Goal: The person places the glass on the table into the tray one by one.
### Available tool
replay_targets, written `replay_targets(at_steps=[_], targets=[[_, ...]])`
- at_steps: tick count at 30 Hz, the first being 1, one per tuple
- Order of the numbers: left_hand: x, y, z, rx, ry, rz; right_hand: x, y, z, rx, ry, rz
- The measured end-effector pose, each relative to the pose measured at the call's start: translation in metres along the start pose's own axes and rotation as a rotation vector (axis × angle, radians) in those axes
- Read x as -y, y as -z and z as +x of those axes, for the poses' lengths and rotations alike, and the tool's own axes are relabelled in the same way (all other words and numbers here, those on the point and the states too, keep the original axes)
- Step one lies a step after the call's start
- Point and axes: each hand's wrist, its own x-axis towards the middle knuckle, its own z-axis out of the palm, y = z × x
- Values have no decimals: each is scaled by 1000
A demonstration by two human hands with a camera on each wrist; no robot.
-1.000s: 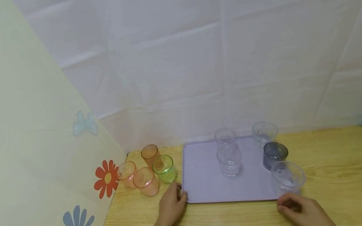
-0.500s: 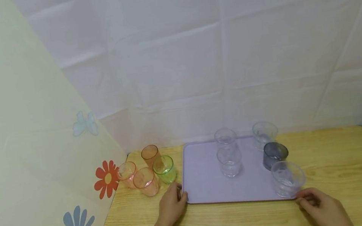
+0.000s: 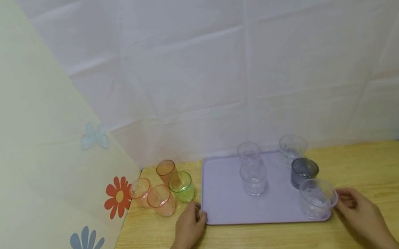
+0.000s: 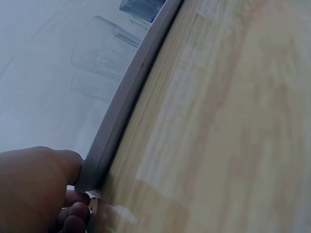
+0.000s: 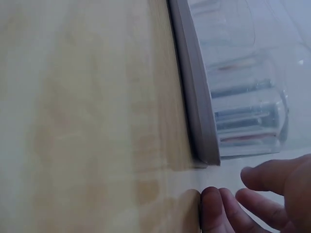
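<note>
A lilac tray (image 3: pixel 223 193) lies on the wooden table. My left hand (image 3: pixel 190 226) holds its front left corner; the left wrist view shows the thumb over the tray's rim (image 4: pixel 124 104) and the other fingers curled low beside it. Just outside the front right corner is my right hand (image 3: pixel 363 216), thumb and fingers parted with a gap between. On the tray stand a clear front right glass (image 3: pixel 316 204), a dark grey glass (image 3: pixel 302 176), a clear back right glass (image 3: pixel 293 150), and two clear glasses near the middle, front (image 3: pixel 254 182) and back (image 3: pixel 249 153).
Left of the tray are a brown-orange glass (image 3: pixel 166 171), a green glass (image 3: pixel 182 190) and two pink glasses, one nearer (image 3: pixel 161 203) and one farther left (image 3: pixel 140 194). A white cloth (image 3: pixel 193 79) hangs behind the table (image 3: pixel 373 177). A flowered panel (image 3: pixel 51 173) borders the left side.
My right hand has slid right along the tray's front edge, round the corner, and up to its right side. The left hand stays on its corner. The tray and glasses look unmoved.
</note>
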Motion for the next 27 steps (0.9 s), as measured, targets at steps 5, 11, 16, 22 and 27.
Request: replay_targets(at_steps=[5, 11, 16, 22, 27], targets=[[0, -1, 1, -5, -1, -1, 0, -2, 14, 30, 30, -36], [1, -1, 1, 11, 9, -2, -1, -3, 23, 79, 10, -47], [1, 1, 0, 5, 7, 6, 1, -3, 26, 145, -33, -23], [-1, 3, -1, 3, 13, 1, 2, -7, 28, 200, -87, 31], [-2, 2, 0, 12, 19, -7, 1, -7, 28, 164, -56, 32]])
